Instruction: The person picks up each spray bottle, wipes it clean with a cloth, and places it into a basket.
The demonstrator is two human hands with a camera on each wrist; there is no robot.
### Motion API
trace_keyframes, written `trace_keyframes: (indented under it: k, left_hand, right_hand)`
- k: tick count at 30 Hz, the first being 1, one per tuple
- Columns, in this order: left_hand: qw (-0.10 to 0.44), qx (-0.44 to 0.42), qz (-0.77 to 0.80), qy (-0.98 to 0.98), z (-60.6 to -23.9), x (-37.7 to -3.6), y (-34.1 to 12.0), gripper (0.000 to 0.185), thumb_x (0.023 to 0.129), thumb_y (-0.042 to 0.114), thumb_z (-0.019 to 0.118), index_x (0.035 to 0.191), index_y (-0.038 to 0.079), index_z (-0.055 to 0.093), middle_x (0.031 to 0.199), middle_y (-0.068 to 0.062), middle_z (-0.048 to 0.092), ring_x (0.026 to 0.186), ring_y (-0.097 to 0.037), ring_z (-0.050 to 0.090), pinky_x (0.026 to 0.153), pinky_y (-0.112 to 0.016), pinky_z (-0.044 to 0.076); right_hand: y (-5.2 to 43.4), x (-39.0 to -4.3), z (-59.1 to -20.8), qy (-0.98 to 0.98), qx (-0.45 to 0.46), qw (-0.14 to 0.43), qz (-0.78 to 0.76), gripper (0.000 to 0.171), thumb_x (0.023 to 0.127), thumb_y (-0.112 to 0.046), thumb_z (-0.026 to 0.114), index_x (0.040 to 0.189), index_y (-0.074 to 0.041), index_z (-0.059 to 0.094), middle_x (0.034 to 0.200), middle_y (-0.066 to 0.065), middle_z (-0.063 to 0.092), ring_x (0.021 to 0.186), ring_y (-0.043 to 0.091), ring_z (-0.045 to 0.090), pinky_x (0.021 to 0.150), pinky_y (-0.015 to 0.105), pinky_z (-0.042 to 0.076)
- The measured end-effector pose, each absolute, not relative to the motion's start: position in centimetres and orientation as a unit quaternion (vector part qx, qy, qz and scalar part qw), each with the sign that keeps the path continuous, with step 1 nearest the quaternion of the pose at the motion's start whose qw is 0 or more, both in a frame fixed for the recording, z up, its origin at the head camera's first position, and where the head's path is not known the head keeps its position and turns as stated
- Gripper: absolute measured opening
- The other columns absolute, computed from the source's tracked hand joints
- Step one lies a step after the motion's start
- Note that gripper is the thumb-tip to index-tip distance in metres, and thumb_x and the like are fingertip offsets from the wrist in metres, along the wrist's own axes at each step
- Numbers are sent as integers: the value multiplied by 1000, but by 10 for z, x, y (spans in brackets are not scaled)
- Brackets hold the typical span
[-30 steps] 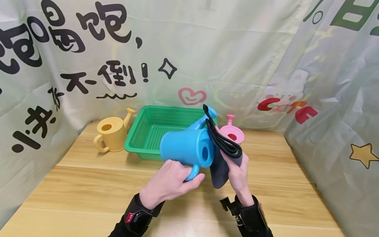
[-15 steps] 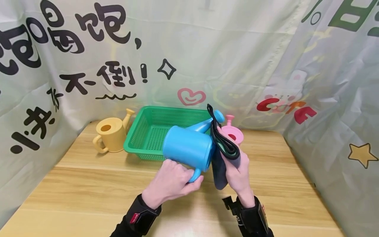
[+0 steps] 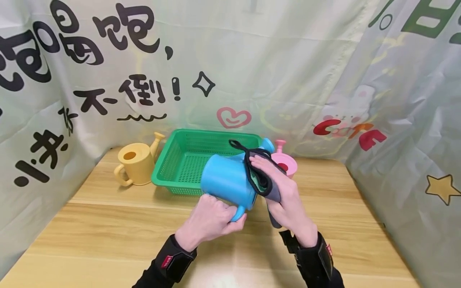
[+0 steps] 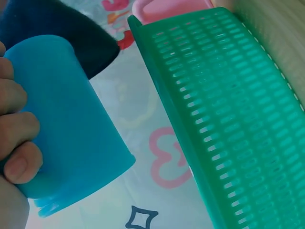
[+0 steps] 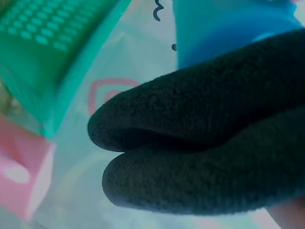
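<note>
- My left hand (image 3: 205, 224) has its fingers wrapped round the blue watering can's (image 3: 227, 178) handle.
- My right hand (image 3: 288, 200) grips a dark cloth (image 5: 209, 105) at the can's right end.
- I see the can tilted near the green basket (image 3: 180, 190).

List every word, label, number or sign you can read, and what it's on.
"喝饱," – back cloth
"不倒!" – same cloth
"C" – cloth at right; letters beside it unclear
Other black characters at left, green sign top right: cut off or unclear
Red wristband labels: too small to read
</note>
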State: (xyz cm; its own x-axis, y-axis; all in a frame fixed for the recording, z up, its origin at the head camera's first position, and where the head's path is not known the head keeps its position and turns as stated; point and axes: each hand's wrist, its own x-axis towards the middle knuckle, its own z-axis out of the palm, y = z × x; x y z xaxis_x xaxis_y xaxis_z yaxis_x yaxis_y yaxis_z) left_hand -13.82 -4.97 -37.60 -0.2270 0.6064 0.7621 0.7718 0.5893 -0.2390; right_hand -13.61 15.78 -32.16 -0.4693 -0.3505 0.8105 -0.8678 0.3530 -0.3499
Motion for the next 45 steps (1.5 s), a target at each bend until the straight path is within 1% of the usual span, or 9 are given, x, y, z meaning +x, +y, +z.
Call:
trace_keyframes:
  k: [8, 13, 15, 20, 26, 32, 38, 40, 45]
  left_hand:
    - [465, -448, -90, -758, -378, -141, -54, 40, 88, 36, 56, 54, 26, 38, 48, 17, 29, 42, 5, 28, 42, -15, 20]
    - [469, -452, -97, -753, -377, -141, -54, 40, 91, 35, 50, 54, 25, 37, 48, 17, 28, 42, 5, 28, 42, -15, 20]
    - [468, -450, -99, -754, -377, -141, -53, 41, 93, 35, 45, 54, 24, 36, 51, 17, 24, 44, 5, 24, 44, -14, 19]
    - [464, -452, -104, -755, -377, -141, -49, 43, 95, 35, 42, 54, 25, 34, 55, 16, 18, 46, 4, 21, 48, -14, 15]
    - [474, -447, -103, -752, -378, -141, -47, 43, 93, 35, 44, 53, 25, 34, 49, 16, 24, 46, 3, 21, 47, -16, 17]
    - [480, -448, -107, -747, -379, -141, -48, 42, 93, 35, 44, 53, 25, 35, 49, 16, 25, 46, 3, 23, 48, -15, 17]
    - [500, -443, -110, -736, -376, -142, -52, 42, 93, 34, 49, 53, 24, 38, 47, 15, 31, 41, 1, 31, 43, -17, 24]
    - [500, -443, -114, -735, -376, -143, -53, 43, 93, 34, 49, 53, 23, 38, 46, 14, 31, 40, 1, 31, 43, -17, 24]
    - [501, -451, -126, -728, -376, -145, -56, 45, 95, 34, 47, 52, 22, 38, 45, 14, 32, 38, 0, 31, 42, -16, 21]
  right_hand:
    - [161, -147, -294, -792, 504, 208, 276, 58, 79, 9, 52, 136, -4, 57, 140, 13, 61, 135, 31, 54, 120, 38, 35]
    - [166, -151, -276, -822, 499, 133, 238, 71, 73, 18, 44, 138, -7, 56, 144, 10, 58, 138, 29, 53, 118, 40, 37]
    - [167, -150, -266, -851, 465, 132, 203, 70, 77, 19, 44, 139, -11, 57, 142, 5, 61, 123, 26, 63, 108, 41, 47]
    - [169, -149, -235, -901, 367, 187, 139, 52, 89, 9, 51, 135, -13, 61, 121, 8, 72, 87, 26, 71, 81, 45, 57]
    - [163, -160, -209, -882, 344, 274, 170, 46, 92, 8, 51, 134, -9, 59, 116, 11, 73, 95, 30, 73, 83, 49, 58]
    - [146, -175, -206, -837, 392, 337, 177, 53, 87, 11, 58, 137, -7, 58, 127, 12, 70, 110, 29, 71, 91, 47, 57]
    - [133, -186, -232, -847, 488, 148, 148, 74, 77, 19, 51, 142, -15, 54, 138, -1, 64, 125, 17, 63, 97, 37, 55]
    - [134, -187, -244, -845, 500, 97, 162, 71, 78, 18, 48, 142, -15, 55, 141, -1, 62, 129, 18, 60, 100, 36, 53]
    - [139, -184, -264, -828, 521, 72, 192, 55, 91, 6, 47, 141, -13, 56, 149, 4, 55, 142, 26, 49, 112, 44, 45]
